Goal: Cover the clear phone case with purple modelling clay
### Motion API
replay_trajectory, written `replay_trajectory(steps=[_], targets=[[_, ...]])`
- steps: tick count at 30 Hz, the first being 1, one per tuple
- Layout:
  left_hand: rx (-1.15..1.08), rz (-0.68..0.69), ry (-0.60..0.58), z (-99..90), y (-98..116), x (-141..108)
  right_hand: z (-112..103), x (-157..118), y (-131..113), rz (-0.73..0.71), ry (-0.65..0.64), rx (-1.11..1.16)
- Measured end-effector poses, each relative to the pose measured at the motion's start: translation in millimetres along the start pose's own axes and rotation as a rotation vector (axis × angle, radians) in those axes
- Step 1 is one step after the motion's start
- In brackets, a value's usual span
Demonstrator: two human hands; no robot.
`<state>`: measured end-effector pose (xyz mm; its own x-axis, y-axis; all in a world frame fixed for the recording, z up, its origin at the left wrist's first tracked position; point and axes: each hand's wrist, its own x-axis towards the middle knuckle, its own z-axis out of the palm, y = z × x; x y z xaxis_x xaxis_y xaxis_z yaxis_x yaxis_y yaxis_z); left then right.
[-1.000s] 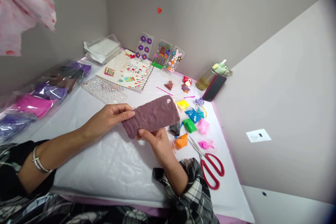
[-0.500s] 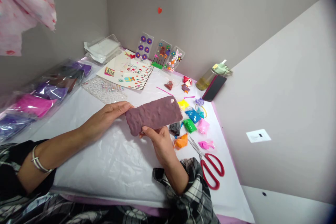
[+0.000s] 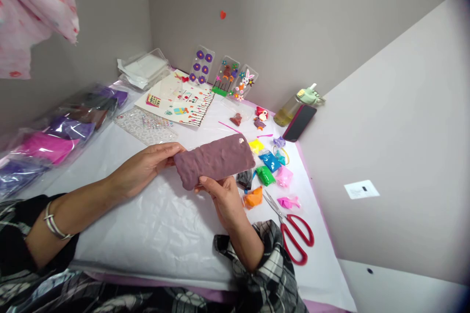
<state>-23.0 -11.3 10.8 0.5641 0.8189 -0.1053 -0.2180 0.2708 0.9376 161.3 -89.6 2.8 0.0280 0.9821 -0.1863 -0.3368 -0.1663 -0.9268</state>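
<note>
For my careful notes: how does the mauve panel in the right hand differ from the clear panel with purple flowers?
The mauve panel is opaque and lumpy; the clear panel is transparent, with six purple flowers. The right hand holds the mauve panel; the clear panel stands near the wall. Both look oblong.

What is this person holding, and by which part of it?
A flat, lumpy purple-brown slab. The right hand holds its near long edge, thumb on top; the left hand is at its left end, its exact grip hidden.
</note>
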Motion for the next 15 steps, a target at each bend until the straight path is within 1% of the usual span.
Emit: replay_trajectory(steps=[5, 8, 10, 13, 15], targets=[[-0.018, -0.025, -0.006, -2.7, 0.3, 0.8, -1.6, 1.0, 1.5, -0.028, 0.023, -0.001], [0.048, -0.034, -0.002, -1.7, 0.6, 0.1, -1.8, 1.1, 2.4, -0.040, 0.029, -0.023], [0.165, 0.016, 0.043, -1.2, 0.3, -1.0, -2.1, 1.0, 3.2, -0.049, 0.031, -0.066], [0.431, 0.150, 0.147, -2.1, 0.0, -3.3, -3.0, 1.0, 4.7, -0.066, 0.034, -0.112], [0.561, 0.206, 0.180, -3.3, 0.5, -4.8, -3.5, 1.3, 5.6, -0.067, 0.032, -0.109]])
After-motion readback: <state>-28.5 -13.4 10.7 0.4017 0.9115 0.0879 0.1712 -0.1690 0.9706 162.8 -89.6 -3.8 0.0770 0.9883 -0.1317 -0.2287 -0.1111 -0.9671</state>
